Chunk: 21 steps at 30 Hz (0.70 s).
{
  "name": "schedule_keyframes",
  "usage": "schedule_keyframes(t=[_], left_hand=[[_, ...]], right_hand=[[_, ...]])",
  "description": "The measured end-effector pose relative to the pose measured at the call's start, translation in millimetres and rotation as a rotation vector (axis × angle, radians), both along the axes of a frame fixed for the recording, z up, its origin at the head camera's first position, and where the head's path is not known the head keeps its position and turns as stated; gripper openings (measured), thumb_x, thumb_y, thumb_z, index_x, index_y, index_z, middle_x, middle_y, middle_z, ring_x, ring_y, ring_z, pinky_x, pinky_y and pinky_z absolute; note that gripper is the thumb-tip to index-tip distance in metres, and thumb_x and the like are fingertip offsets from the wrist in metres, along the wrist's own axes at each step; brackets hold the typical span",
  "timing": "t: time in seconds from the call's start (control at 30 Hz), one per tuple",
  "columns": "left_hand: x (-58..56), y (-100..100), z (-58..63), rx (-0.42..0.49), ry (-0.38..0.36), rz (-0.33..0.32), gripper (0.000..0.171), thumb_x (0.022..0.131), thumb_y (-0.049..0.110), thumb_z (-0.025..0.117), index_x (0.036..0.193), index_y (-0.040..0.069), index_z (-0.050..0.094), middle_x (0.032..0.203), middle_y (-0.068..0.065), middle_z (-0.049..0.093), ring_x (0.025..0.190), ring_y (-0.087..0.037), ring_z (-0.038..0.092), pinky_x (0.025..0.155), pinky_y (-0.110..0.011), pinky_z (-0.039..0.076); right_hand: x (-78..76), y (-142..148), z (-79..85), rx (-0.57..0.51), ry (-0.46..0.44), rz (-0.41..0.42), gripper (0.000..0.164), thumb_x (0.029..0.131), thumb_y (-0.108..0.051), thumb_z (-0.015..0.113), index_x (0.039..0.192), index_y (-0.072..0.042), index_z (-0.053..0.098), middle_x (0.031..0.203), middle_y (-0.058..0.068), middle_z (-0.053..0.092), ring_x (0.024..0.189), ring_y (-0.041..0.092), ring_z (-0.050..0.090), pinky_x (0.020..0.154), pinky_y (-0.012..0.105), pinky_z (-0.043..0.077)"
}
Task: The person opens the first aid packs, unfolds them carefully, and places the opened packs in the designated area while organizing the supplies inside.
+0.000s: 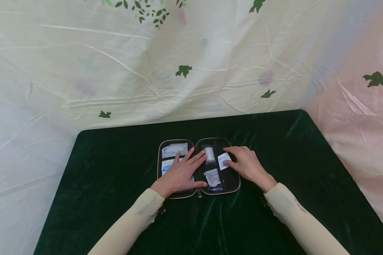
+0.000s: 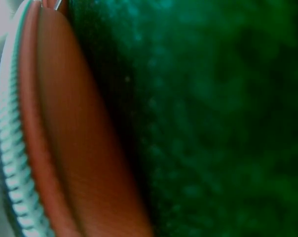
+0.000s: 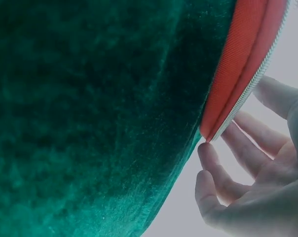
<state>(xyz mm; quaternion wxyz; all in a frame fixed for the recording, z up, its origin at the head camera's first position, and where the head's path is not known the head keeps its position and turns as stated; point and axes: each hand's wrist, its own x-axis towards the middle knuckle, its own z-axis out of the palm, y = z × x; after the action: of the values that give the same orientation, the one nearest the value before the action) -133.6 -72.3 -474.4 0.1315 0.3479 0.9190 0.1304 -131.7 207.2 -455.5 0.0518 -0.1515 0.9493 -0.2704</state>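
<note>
An unzipped first-aid case [image 1: 232, 181] lies spread flat on the table. My left hand [image 1: 182, 173] rests across its left half and the hinge, fingers spread toward the right half. Between the thumb and fingers of my right hand [image 1: 247, 164] is a small white packet [image 1: 222, 161], pinched at the right side of the case. Beside it are a white bandage roll [image 1: 209, 156] and a silvery packet [image 1: 213, 177]. A packet marked "Surgical" [image 1: 174, 149] shows in the left half, and my left hand hides part of what lies below it. Both wrist views show the case's red zippered side [image 3: 238, 64].
Dark green velvet cloth [image 1: 115, 170] covers the table. Behind it hangs a pale curtain [image 1: 210, 88] with green leaf prints, which also runs along both sides. A zipper pull [image 1: 199, 193] hangs at the near end of the hinge.
</note>
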Motion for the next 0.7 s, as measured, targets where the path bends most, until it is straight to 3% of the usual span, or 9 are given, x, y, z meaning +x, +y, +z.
schedule_keyframes(t=[0.4, 0.7], left_hand=[[-0.4, -1.4, -0.5, 0.015, -0.001, -0.006, 0.094, 0.093, 0.075, 0.055, 0.167, 0.03, 0.018, 0.174, 0.009, 0.008, 0.16, -0.026, -0.002, 0.122, -0.067, 0.008], [-0.9, -1.0, -0.6, 0.005, 0.003, -0.002, 0.095, 0.092, 0.075, 0.055, 0.167, 0.03, 0.018, 0.174, 0.009, 0.009, 0.16, -0.026, -0.002, 0.122, -0.068, 0.007]], right_hand=[[-0.2, -5.0, -2.1, 0.102, -0.002, 0.046, 0.045, 0.096, -0.024, 0.076, 0.137, -0.008, 0.066, 0.136, 0.019, 0.062, 0.123, 0.039, 0.053, 0.099, 0.058, 0.042], [-2.1, -5.0, 0.6, 0.004, 0.036, -0.023, 0.026, 0.1, -0.013, 0.068, 0.125, -0.006, 0.073, 0.122, 0.017, 0.066, 0.119, 0.038, 0.055, 0.099, 0.059, 0.043]])
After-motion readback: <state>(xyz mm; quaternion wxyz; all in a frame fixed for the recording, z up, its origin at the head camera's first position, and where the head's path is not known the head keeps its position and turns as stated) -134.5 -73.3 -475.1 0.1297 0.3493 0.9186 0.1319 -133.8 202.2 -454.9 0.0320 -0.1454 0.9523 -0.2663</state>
